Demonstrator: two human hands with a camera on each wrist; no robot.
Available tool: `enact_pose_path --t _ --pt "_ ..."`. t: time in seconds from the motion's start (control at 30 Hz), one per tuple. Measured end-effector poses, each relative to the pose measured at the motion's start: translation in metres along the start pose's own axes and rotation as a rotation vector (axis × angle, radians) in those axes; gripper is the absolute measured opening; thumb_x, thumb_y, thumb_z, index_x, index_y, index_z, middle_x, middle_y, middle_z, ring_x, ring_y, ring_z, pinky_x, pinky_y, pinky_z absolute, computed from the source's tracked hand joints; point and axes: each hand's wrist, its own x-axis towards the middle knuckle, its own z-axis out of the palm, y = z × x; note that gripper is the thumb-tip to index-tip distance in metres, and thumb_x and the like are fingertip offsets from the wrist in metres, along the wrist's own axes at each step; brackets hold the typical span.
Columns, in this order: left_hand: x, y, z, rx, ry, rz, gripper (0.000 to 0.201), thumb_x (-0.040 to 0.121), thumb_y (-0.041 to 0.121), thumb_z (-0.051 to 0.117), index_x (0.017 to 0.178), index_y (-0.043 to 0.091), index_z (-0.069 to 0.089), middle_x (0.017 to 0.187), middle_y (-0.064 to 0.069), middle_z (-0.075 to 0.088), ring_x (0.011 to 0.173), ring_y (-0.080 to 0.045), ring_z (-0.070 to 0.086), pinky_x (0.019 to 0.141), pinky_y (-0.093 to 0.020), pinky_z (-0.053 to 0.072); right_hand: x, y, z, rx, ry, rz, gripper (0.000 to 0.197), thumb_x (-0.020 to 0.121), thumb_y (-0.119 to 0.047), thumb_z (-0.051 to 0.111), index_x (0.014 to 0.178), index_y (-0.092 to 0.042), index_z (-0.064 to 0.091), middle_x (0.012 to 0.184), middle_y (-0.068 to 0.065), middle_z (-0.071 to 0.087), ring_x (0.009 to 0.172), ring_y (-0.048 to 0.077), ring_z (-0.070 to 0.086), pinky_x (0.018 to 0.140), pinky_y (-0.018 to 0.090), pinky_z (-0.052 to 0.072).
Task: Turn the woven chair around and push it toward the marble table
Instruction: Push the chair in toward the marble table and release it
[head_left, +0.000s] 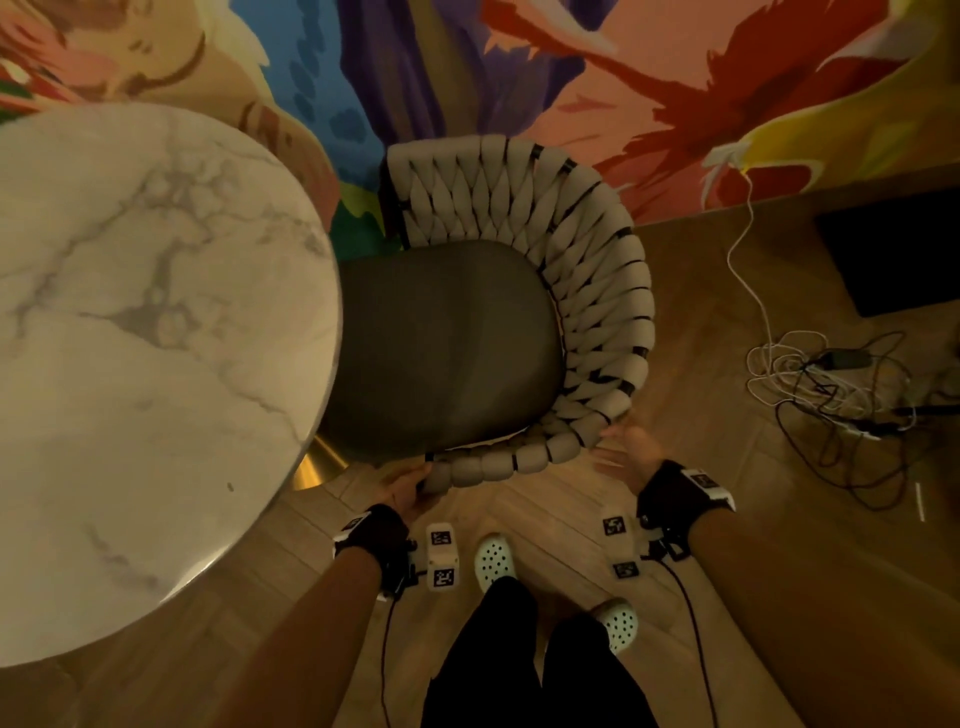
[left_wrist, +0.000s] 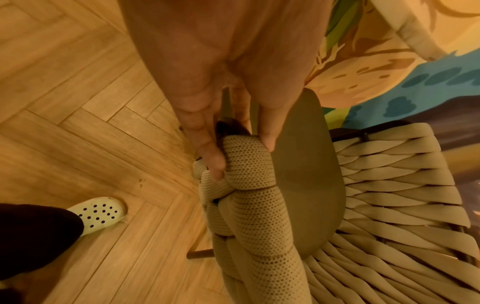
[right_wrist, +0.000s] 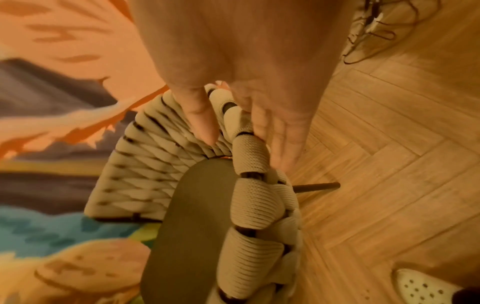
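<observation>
The woven chair (head_left: 582, 291) has a beige braided backrest and a dark seat cushion (head_left: 441, 348). Its open front faces the round marble table (head_left: 130, 364) on the left, and the cushion's left edge lies under the tabletop rim. My left hand (head_left: 410, 488) grips the near end of the braided rim (left_wrist: 244, 164), thumb on one side and fingers on the other. My right hand (head_left: 623, 452) is spread and blurred by the rim's near right curve (right_wrist: 249, 156). Its straight fingers (right_wrist: 283, 144) lie along the outside of the rim and the thumb along the inside.
A painted mural wall (head_left: 623, 78) stands right behind the chair. A tangle of cables (head_left: 831, 384) and a dark mat (head_left: 893, 254) lie on the wooden floor to the right. My feet in white perforated clogs (head_left: 493, 561) stand just behind the chair. The table's gold base (head_left: 317, 467) shows below the tabletop.
</observation>
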Motion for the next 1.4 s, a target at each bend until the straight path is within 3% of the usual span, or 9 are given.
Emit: enact_pose_path --t 0.17,0.27,0.47,0.67,0.77,0.87,1.03,1.2,1.4 --pt "0.0 -0.005 -0.001 -0.044 0.026 -0.002 0.043 0.095 0.019 0.05 0.136 0.007 0.044 0.142 -0.021 0.044 0.082 -0.024 0.055 0.078 -0.037 0.05 -0.009 -0.005 0.003 -0.061 0.015 -0.014 0.054 0.094 -0.003 0.045 0.145 -0.008 0.029 0.117 0.013 0.052 0.115 0.032 0.052 0.108 0.048 0.04" --pt "-0.008 -0.005 -0.003 0.056 0.011 -0.021 0.041 0.094 0.027 0.051 0.133 0.012 0.048 0.135 -0.015 0.052 0.103 -0.028 0.056 0.091 -0.041 0.046 -0.009 -0.004 0.0 -0.111 0.006 -0.005 0.049 0.095 -0.005 0.044 0.143 -0.003 0.033 0.119 0.016 0.054 0.122 0.033 0.051 0.11 0.047 0.039" --pt "-0.019 -0.032 -0.023 0.266 0.118 0.127 0.032 0.092 0.022 0.055 0.124 0.023 0.05 0.11 -0.004 0.061 0.086 -0.022 0.064 0.065 -0.033 0.052 -0.004 0.028 -0.023 -0.112 0.026 -0.03 0.059 0.093 -0.008 0.05 0.147 -0.018 0.027 0.114 0.007 0.059 0.104 0.028 0.06 0.077 0.036 0.05" --pt "-0.032 -0.103 -0.052 0.616 -0.051 -0.111 0.012 0.093 0.014 0.05 0.089 0.007 0.059 0.079 -0.008 0.065 0.06 -0.02 0.058 0.05 -0.025 0.044 -0.036 0.094 -0.06 -0.573 -0.026 0.125 0.024 0.095 -0.016 0.05 0.111 -0.003 0.063 0.097 0.015 0.066 0.076 0.025 0.064 0.065 0.033 0.052" --pt "-0.028 -0.127 -0.081 0.702 -0.078 -0.217 0.013 0.091 0.009 0.052 0.083 0.004 0.06 0.07 -0.008 0.061 0.054 -0.019 0.056 0.055 -0.028 0.046 -0.048 0.13 -0.09 -0.917 -0.088 0.187 0.017 0.088 -0.018 0.056 0.072 -0.019 0.062 0.083 0.011 0.068 0.072 0.022 0.068 0.071 0.031 0.055" --pt "-0.033 -0.11 -0.099 0.623 -0.014 -0.272 0.028 0.095 0.01 0.047 0.072 0.001 0.059 0.071 -0.016 0.062 0.047 -0.024 0.056 0.052 -0.027 0.04 -0.056 0.133 -0.12 -0.984 -0.076 0.258 0.022 0.089 -0.016 0.054 0.069 -0.013 0.062 0.061 -0.003 0.067 0.048 0.007 0.065 0.049 0.02 0.05" --pt "-0.041 -0.044 -0.098 0.755 0.025 -0.011 0.014 0.093 0.014 0.051 0.083 0.008 0.059 0.08 -0.008 0.067 0.059 -0.018 0.058 0.056 -0.025 0.043 -0.047 0.097 -0.163 -1.02 -0.097 0.229 0.024 0.09 -0.009 0.049 0.07 -0.007 0.061 0.067 0.006 0.069 0.055 0.014 0.066 0.063 0.031 0.057" --pt "-0.05 -0.01 -0.061 0.815 0.019 0.057 0.014 0.093 0.012 0.051 0.081 0.013 0.058 0.072 -0.001 0.065 0.056 -0.013 0.055 0.05 -0.022 0.042 -0.045 0.033 -0.153 -0.95 -0.093 0.123 0.014 0.092 -0.009 0.053 0.088 0.0 0.063 0.065 0.008 0.07 0.048 0.014 0.066 0.048 0.023 0.049" --pt "-0.074 0.004 -0.016 0.677 0.062 0.126 0.016 0.09 0.007 0.047 0.101 0.011 0.058 0.078 -0.007 0.066 0.054 -0.014 0.059 0.044 -0.02 0.041 0.006 -0.076 -0.116 -0.771 -0.047 -0.053 0.022 0.095 -0.012 0.051 0.112 0.001 0.056 0.088 0.013 0.063 0.079 0.026 0.061 0.068 0.034 0.05"
